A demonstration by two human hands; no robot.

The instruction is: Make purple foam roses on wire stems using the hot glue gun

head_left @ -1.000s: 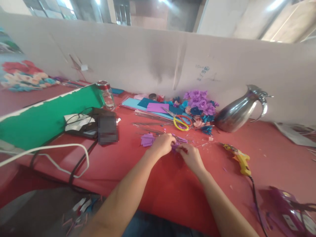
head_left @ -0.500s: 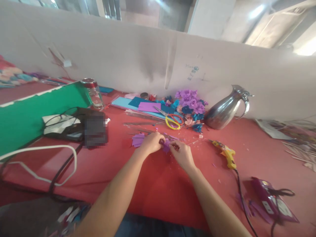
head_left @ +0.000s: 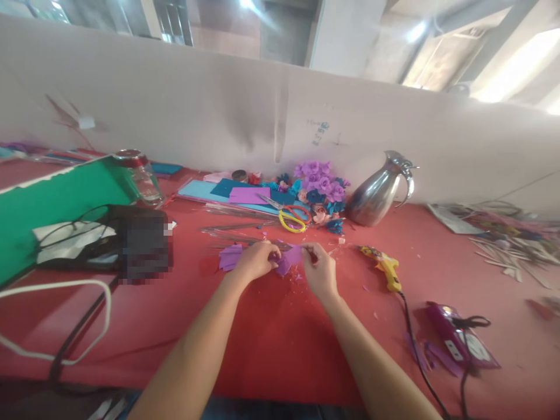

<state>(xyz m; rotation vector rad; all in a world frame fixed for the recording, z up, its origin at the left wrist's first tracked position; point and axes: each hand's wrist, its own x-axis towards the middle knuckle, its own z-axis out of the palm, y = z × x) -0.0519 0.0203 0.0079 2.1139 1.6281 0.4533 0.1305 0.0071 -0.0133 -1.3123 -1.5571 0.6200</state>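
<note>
Between my hands is a purple piece of paper or foam sheet (head_left: 292, 255), above the red tabletop (head_left: 284, 332). My left hand (head_left: 258, 258) is closed, its thumb and fingers pinching the piece's left side. My right hand (head_left: 321, 269) pinches its upper right edge. A small stack of purple pieces (head_left: 230, 257) lies just left of my left hand. Beyond my hands are thin wires (head_left: 231, 227) and scissors (head_left: 291, 219) with yellow and red handles, resting partly on purple and blue sheets (head_left: 249, 195).
Purple, blue and pink flowers (head_left: 321, 181) sit by the wall. To their right stands a metal jug (head_left: 376, 189). A yellow glue gun (head_left: 385, 267) with a black cord lies right of my hands, near a maroon power strip (head_left: 459, 335). A glass jar (head_left: 142, 178) and black bag (head_left: 140, 242) are left.
The view has turned right, so everything sits further left in frame. My hands have moved slightly apart, and the purple piece between them shows more fully.
</note>
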